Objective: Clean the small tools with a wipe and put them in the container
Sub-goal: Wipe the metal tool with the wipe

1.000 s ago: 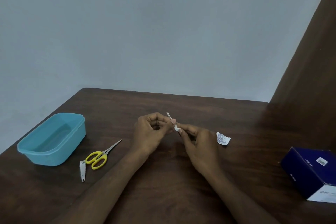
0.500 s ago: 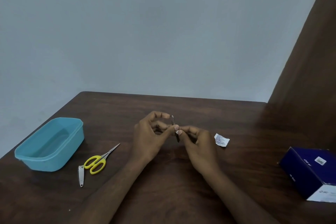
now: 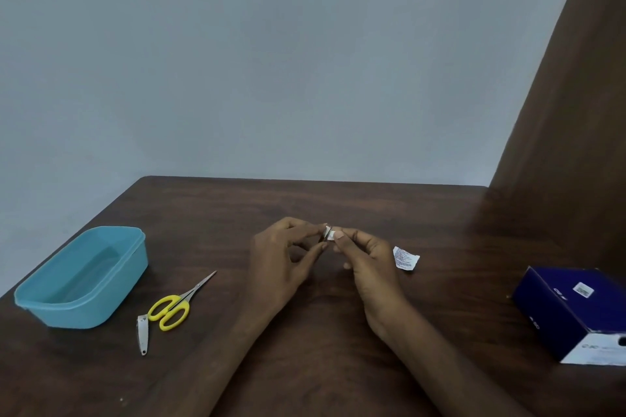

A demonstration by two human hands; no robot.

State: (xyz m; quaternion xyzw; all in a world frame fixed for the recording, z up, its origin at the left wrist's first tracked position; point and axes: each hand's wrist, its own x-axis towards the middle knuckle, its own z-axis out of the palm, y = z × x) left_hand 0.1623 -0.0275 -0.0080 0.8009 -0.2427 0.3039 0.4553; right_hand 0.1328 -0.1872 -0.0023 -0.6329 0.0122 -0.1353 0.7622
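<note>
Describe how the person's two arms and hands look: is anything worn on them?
Both forearms are bare up to the lower edge of the picture; no sleeve shows. The left hand and the right hand wear no gloves, and I see no ring, watch or bracelet. The nails look short.

Left hand (image 3: 281, 259) and right hand (image 3: 367, 261) meet fingertip to fingertip, pinching.

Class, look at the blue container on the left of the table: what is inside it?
The blue container shows only its own bare floor; no tool lies in it. The near wall hides the strip of floor just behind it. The scissors and nail clipper lie outside, beside it.
</note>
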